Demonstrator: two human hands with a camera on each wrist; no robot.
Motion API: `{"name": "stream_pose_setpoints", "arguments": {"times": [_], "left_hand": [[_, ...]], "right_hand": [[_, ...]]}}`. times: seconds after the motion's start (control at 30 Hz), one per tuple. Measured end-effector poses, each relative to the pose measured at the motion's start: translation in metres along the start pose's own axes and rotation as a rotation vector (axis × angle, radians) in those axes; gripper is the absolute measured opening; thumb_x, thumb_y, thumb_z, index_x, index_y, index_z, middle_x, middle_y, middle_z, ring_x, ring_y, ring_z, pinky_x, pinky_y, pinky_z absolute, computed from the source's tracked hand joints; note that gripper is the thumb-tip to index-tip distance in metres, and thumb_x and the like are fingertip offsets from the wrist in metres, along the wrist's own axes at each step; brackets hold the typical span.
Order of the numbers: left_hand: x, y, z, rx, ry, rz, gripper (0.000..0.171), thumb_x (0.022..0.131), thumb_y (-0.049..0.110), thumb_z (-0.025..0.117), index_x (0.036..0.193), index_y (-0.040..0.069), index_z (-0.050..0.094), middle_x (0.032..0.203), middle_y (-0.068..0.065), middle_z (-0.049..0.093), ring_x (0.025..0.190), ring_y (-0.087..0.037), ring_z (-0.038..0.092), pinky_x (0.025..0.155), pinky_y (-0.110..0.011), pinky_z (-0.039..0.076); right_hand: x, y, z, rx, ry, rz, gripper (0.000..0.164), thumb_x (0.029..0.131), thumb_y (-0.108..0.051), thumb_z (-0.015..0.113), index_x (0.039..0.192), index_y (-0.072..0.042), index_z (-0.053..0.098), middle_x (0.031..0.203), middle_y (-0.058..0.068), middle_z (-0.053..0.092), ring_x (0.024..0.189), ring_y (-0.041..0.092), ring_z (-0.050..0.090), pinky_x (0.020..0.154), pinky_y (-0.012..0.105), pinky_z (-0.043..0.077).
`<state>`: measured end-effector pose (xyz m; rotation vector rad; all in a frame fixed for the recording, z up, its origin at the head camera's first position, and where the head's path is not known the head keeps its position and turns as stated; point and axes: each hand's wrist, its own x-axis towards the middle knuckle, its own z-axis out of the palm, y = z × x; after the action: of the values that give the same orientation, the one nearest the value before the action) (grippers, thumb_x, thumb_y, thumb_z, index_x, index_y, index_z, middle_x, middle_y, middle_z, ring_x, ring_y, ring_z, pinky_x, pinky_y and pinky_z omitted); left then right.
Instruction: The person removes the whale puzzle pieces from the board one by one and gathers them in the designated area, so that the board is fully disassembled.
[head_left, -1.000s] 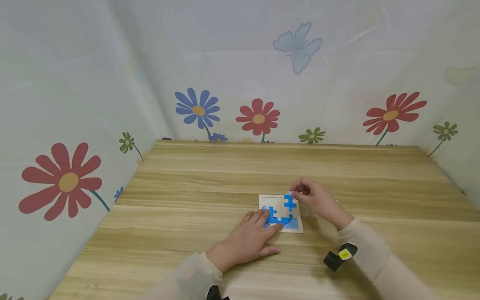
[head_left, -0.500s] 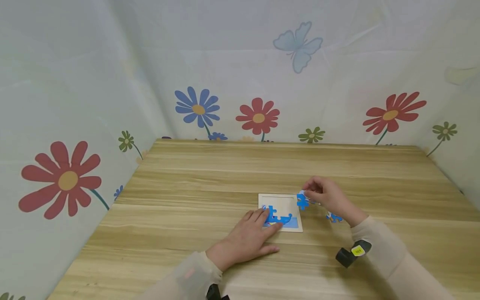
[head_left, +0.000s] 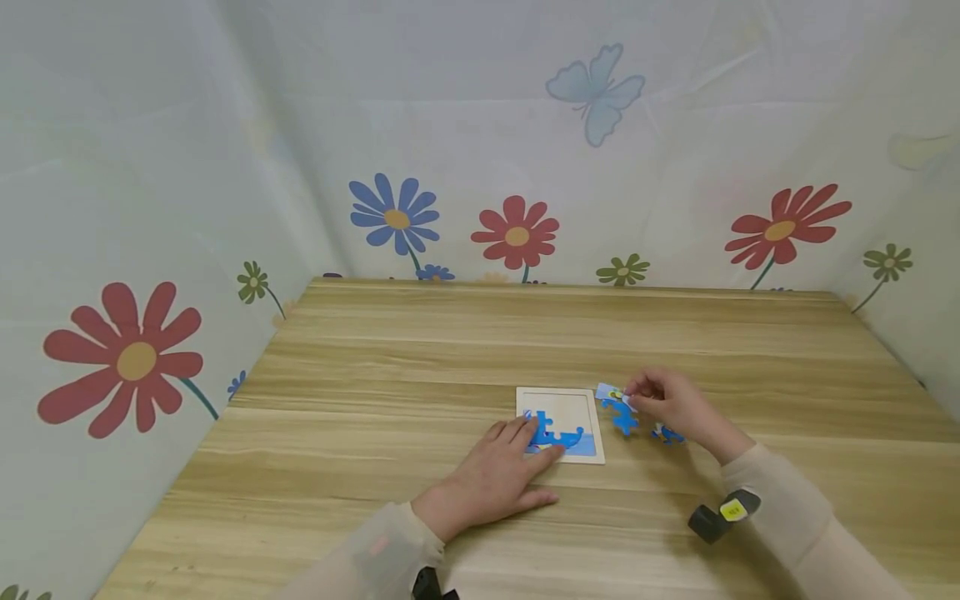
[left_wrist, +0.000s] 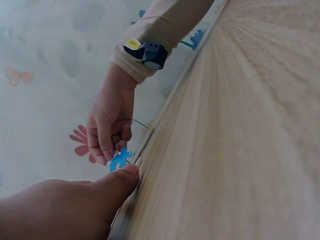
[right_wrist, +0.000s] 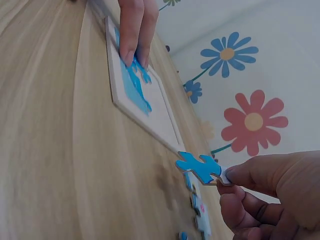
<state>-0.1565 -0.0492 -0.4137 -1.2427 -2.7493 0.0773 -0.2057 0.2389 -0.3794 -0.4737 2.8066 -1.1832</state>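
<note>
Wood-grain tabletop (head_left: 420, 350) holds a puzzle (head_left: 567, 438), floral sheeting (head_left: 465, 125) behind.

Head view faces forward-down from above; low, close wrist views apparently share one puzzle piece (right_wrist: 198, 168).

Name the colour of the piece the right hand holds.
The piece is mostly blue, clearest in the right wrist view.
</note>
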Motion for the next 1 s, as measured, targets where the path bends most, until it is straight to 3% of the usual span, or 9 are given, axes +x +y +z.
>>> {"name": "stream_pose_setpoints", "arguments": {"times": [0.23, 0.67, 1.0], "left_hand": [[0.0, 0.001, 0.0, -0.009, -0.008, -0.008, 0.058, 0.094, 0.063, 0.041, 0.142, 0.031, 0.047, 0.146, -0.017, 0.045, 0.135, -0.032, 0.043, 0.11, -0.045, 0.038], [0.001, 0.002, 0.001, -0.022, -0.005, -0.01, 0.058, 0.094, 0.063, 0.041, 0.142, 0.031, 0.046, 0.146, -0.016, 0.044, 0.136, -0.032, 0.043, 0.11, -0.048, 0.038], [0.0, 0.002, -0.002, 0.022, -0.026, -0.016, 0.061, 0.094, 0.065, 0.037, 0.144, 0.031, 0.044, 0.148, -0.017, 0.043, 0.138, -0.034, 0.041, 0.115, -0.055, 0.029]], "right_hand": [[-0.006, 0.007, 0.0, -0.005, -0.038, 0.061, 0.012, 0.092, -0.007, 0.061, 0.099, 0.002, 0.062, 0.083, 0.006, 0.061, 0.069, 0.01, 0.049, 0.058, 0.02, 0.043], [-0.009, 0.02, 0.01, -0.109, 0.041, 0.044, 0.003, 0.088, -0.006, 0.065, 0.091, -0.004, 0.065, 0.082, 0.004, 0.064, 0.073, 0.009, 0.05, 0.065, 0.02, 0.043], [-0.011, 0.017, 0.011, -0.124, 0.073, 0.057, 0.007, 0.088, -0.006, 0.066, 0.094, -0.003, 0.066, 0.087, 0.008, 0.068, 0.075, 0.013, 0.054, 0.065, 0.021, 0.045]]}}
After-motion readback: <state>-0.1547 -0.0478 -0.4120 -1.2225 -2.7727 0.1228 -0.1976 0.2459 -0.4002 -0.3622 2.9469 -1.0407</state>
